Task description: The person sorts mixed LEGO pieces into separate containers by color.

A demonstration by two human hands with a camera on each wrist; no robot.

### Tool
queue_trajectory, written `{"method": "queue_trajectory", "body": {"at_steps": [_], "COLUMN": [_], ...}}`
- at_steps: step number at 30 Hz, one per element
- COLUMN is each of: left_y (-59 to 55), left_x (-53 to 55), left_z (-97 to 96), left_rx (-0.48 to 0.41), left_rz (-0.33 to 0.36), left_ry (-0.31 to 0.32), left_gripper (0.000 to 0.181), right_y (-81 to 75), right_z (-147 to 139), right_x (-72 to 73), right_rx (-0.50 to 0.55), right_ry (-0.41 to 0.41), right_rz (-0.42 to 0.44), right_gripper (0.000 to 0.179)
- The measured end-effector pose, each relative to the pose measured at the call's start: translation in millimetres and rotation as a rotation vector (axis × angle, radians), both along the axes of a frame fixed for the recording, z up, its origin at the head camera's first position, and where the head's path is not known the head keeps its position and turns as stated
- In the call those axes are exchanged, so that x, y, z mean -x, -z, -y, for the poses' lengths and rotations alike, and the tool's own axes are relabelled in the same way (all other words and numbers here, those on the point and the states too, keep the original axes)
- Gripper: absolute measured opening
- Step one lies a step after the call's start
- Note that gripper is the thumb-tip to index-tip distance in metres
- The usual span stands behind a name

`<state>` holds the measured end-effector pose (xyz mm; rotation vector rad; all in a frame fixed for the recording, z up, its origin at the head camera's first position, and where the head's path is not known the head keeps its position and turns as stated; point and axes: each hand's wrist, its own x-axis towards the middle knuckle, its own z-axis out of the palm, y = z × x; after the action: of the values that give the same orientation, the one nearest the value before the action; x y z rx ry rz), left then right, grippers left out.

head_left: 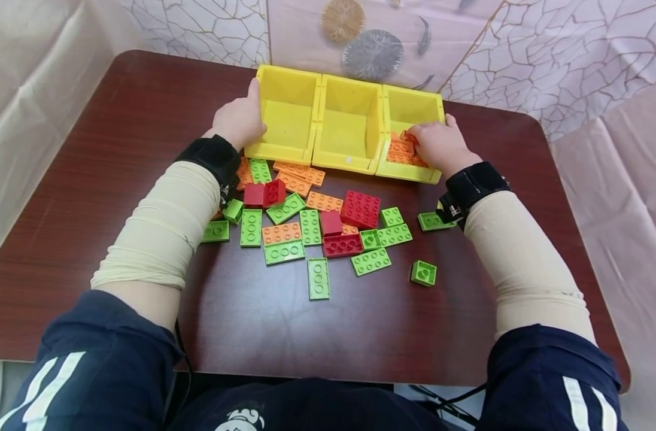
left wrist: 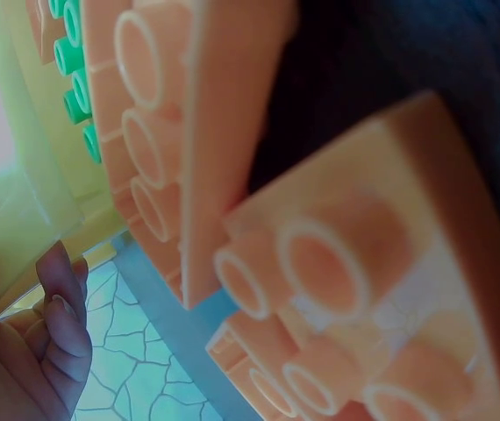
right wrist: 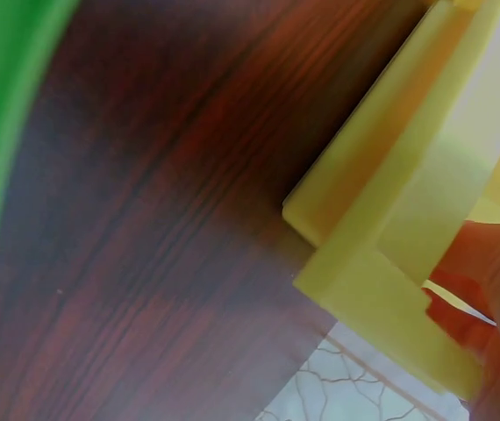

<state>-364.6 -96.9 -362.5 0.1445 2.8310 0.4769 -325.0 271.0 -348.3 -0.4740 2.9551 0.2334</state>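
Three joined yellow bins (head_left: 351, 123) stand in a row at the far side of the table. My left hand (head_left: 239, 120) grips the outer wall of the leftmost bin; its curled fingers (left wrist: 64, 329) show beside the yellow wall in the left wrist view. At the other end, my right hand (head_left: 441, 143) holds the rightmost bin's side wall, thumb inside and fingers outside. Orange bricks (head_left: 400, 151) lie in that bin, close by the thumb. Yellow floor shows in the left and middle bins. The right wrist view has the bin wall (right wrist: 390, 324) between the fingers.
Loose green, orange and red bricks spread over the table in front of the bins, among them a large red brick (head_left: 360, 209). A small green brick (head_left: 424, 273) sits apart at the right. A green plate-like brick (head_left: 434, 221) lies near the right wrist. Patterned cloth hangs behind.
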Motion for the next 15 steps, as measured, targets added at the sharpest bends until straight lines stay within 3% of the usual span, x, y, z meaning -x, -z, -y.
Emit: {"method": "queue_trajectory", "body": {"at_steps": [8, 15], "left_y": [0.1, -1.3], "left_x": [-0.3, 1.6], "left_z": [0.7, 1.0], "left_rx": [-0.018, -0.016], "left_rz": [0.016, 0.025], "left_ry": [-0.001, 0.003], "left_gripper": [0.085, 0.086], "right_y": [-6.4, -6.9], "right_z": [4.4, 20.4], "right_x": [-33.8, -65.6], "right_rx": [0.164, 0.344], "right_ry": [-0.064, -0.234], "right_rz": [-0.152, -0.323], "right_gripper": [0.030, 0.021]}}
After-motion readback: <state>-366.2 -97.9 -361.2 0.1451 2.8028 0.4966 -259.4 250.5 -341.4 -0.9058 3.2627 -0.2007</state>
